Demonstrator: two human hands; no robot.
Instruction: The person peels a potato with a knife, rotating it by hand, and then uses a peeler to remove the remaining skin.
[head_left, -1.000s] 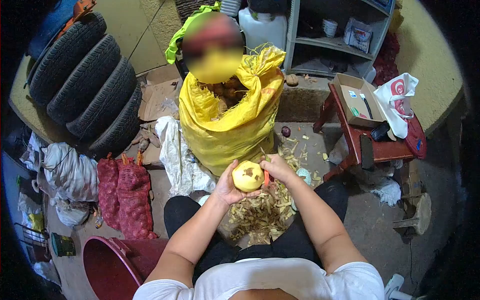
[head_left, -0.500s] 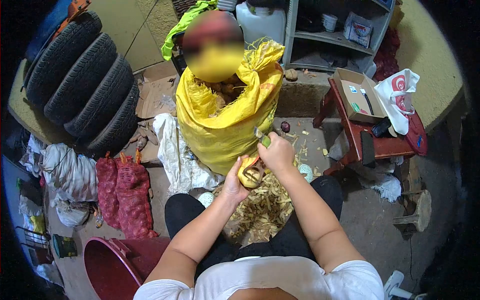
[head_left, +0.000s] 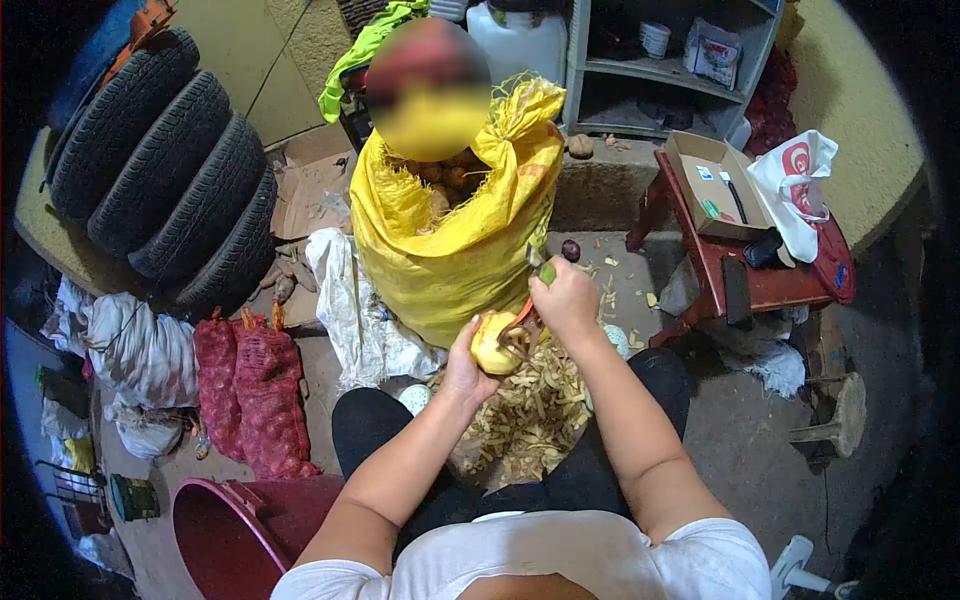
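My left hand (head_left: pixel 468 368) is wrapped round a mostly peeled, pale yellow potato (head_left: pixel 494 345). A strip of brown peel hangs at its right side. My right hand (head_left: pixel 567 298) is closed on a peeler (head_left: pixel 541 266) with a green part and an orange-red part that reaches down to the potato. Below both hands, between my knees, lies a heap of peelings (head_left: pixel 530 420). Just beyond the hands stands a yellow sack (head_left: pixel 445 270), open at the top, with brown potatoes (head_left: pixel 455 178) inside.
Tires (head_left: pixel 165 165) stack at the left, above red net bags (head_left: pixel 265 395). A dark red tub (head_left: pixel 230 530) lies at lower left. At the right, a red stool (head_left: pixel 770 290) bears a cardboard box (head_left: pixel 715 190) and a white bag (head_left: pixel 797 190). A grey shelf (head_left: pixel 665 72) stands behind.
My right hand has moved slightly right and up with the peeler. The potato has turned in my left hand and shows more pale flesh.
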